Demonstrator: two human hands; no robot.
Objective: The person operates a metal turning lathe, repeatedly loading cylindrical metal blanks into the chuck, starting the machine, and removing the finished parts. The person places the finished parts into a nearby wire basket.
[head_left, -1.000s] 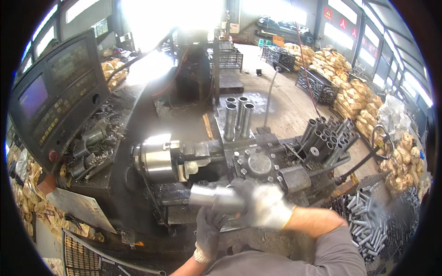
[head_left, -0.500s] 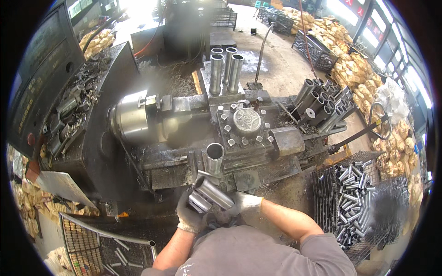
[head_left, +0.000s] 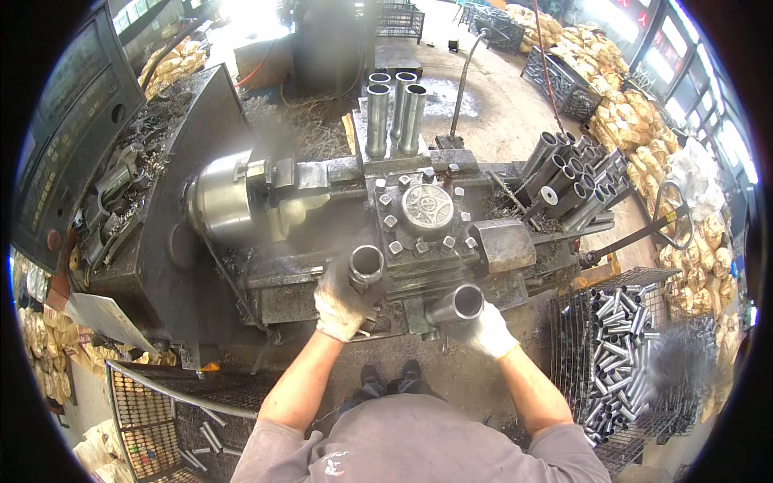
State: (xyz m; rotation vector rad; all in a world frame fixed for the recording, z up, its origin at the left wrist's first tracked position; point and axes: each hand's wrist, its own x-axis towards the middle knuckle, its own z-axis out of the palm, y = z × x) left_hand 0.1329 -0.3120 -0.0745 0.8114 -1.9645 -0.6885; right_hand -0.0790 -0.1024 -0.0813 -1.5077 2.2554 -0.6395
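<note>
Change: left hand [head_left: 341,304] and right hand [head_left: 489,332] now apart, seemingly handling separate pieces
Left: fingers around an open-mouthed silver steel tube [head_left: 367,268], beside the machine
Right: gripping a tilted grey metal cylinder [head_left: 454,307]
Right-side black wire-mesh bin [head_left: 570,346]: heaped short grey tubes [head_left: 618,346]
Left-side brown-panelled mesh bin [head_left: 143,419]: scattered tubes [head_left: 212,436]

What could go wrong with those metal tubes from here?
The right hand might let the right tube slip. The left tube, in the left hand, could knock against the nearby bolted tool post. The four upright tubes farther back might topple if bumped.
</note>
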